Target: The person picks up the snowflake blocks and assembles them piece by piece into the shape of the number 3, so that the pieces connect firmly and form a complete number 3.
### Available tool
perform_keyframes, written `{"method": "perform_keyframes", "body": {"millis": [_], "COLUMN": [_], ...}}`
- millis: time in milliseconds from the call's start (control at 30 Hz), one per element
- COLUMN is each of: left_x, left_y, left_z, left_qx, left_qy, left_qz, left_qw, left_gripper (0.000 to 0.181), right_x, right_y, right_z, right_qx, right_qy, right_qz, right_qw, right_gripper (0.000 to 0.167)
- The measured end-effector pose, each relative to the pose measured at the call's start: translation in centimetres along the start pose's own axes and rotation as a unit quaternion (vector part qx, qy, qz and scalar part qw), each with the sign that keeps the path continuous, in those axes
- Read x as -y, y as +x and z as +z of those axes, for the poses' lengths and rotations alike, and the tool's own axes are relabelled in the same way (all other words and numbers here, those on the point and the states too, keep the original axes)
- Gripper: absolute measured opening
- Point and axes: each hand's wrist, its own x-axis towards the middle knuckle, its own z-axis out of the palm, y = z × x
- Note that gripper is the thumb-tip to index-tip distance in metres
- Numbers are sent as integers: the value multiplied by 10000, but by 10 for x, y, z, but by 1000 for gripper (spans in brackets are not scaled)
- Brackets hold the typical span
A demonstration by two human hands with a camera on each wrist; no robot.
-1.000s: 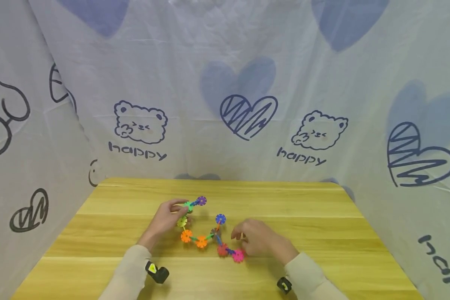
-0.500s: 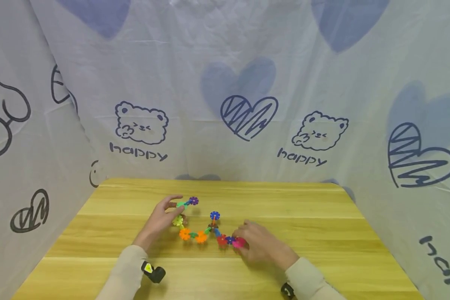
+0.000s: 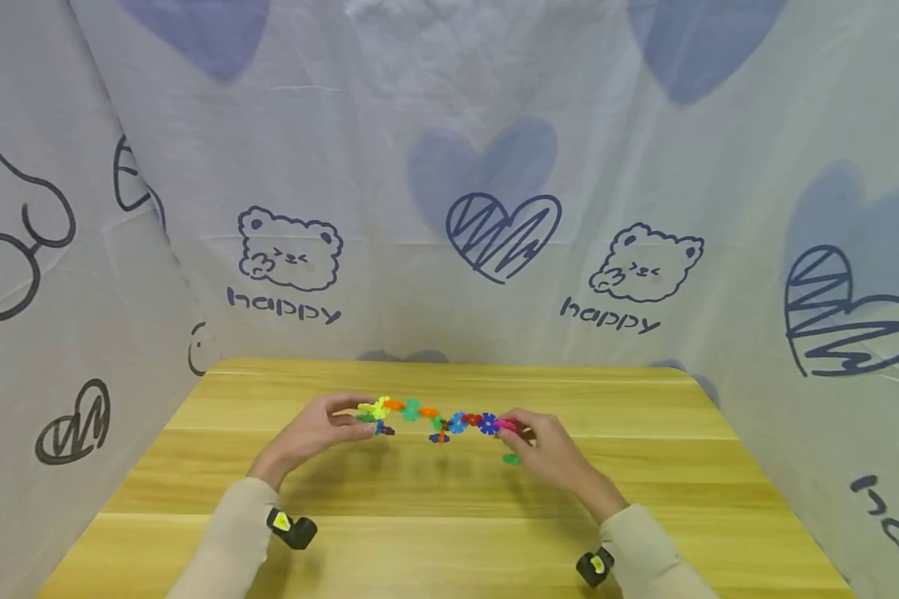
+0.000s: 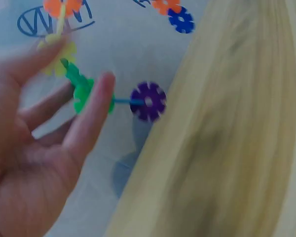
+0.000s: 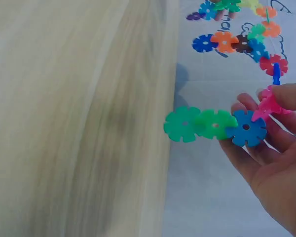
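Note:
A chain of colourful interlocking snowflake discs (image 3: 412, 408) hangs between both hands, raised over the wooden table. My left hand (image 3: 310, 434) holds its left end, thumb and fingers around a green disc (image 4: 80, 98). From there a purple disc (image 4: 148, 101) sticks out on a blue one seen edge-on. At the right end my right hand (image 3: 553, 449) pinches a pink disc (image 5: 269, 102). Beyond that pinch, a blue disc (image 5: 245, 128) and two green discs (image 5: 183, 124) extend outward. A short branch ending in a dark blue disc (image 5: 204, 43) leaves the chain's middle.
The light wooden table (image 3: 434, 549) spreads below both hands. White cloth printed with hearts and bears (image 3: 285, 249) hangs behind it and along both sides. A black wrist camera (image 3: 292, 529) sits on the left sleeve, another (image 3: 595, 567) on the right.
The right hand has taken hold of the chain's pink end. Both hands have lifted the chain off the table, turning it and drawing the curve out straighter. The right hand has moved up and right.

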Motion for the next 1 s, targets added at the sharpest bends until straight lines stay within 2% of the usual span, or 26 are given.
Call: {"method": "perform_keyframes", "body": {"millis": [100, 233, 333, 467, 600, 733, 833, 900, 1000], "left_x": [-7, -17, -23, -28, -31, -33, -33, -32, -29], "left_y": [4, 11, 17, 27, 39, 49, 57, 62, 68], "left_z": [-3, -7, -9, -12, -10, -8, -6, -5, -2], "left_qx": [-101, -277, -395, -476, -435, -153, 74, 170, 382], "left_qy": [643, 1493, 1760, 1695, 1473, 1174, 1042, 985, 813], "left_qz": [-40, 0, -68, -131, -37, 39, -13, -90, -180], "left_qw": [9979, 9884, 9836, 9843, 9881, 9930, 9945, 9950, 9958], "left_gripper": [63, 61, 56, 55, 54, 53, 53, 52, 56], "right_x": [1, 1, 1, -1, -2, -1, -4, -5, -5], "right_y": [0, -1, -2, -2, -3, -5, -10, -13, -16], "right_z": [-3, -3, -3, -3, -4, -2, 1, 4, 9], "right_qx": [7, -38, -126, -132, 67, 204, 306, 467, 773], "right_qy": [163, 276, 201, 76, 226, 485, 826, 1117, 1628], "right_qz": [186, 350, 549, 794, 1016, 1258, 1331, 1349, 1443], "right_qw": [9997, 9990, 9982, 9967, 9945, 9907, 9872, 9834, 9730], "right_gripper": [19, 19, 18, 18, 18, 17, 19, 19, 19]}}
